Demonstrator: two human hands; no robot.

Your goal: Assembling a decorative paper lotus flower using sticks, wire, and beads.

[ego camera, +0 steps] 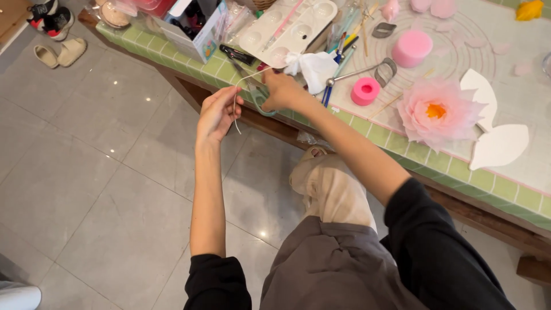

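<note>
My left hand [217, 113] pinches a thin white wire [241, 86] that arcs up toward the table edge. My right hand [281, 90] grips green-handled scissors [261, 99] right beside that wire, at the edge of the green-tiled table [402, 155]. A crumpled white tissue [314, 68] lies on the table just beyond my right hand. A finished pink paper flower [437, 112] with a yellow centre rests farther right, next to white petal-shaped cutouts [498, 143].
A white paint palette [290, 26], pink round containers [411, 48], a small pink ring [365, 90], metal cutters [385, 72], pens and a box clutter the table. Slippers [60, 53] and shoes [51, 17] sit on the grey tiled floor. My knee is under the table edge.
</note>
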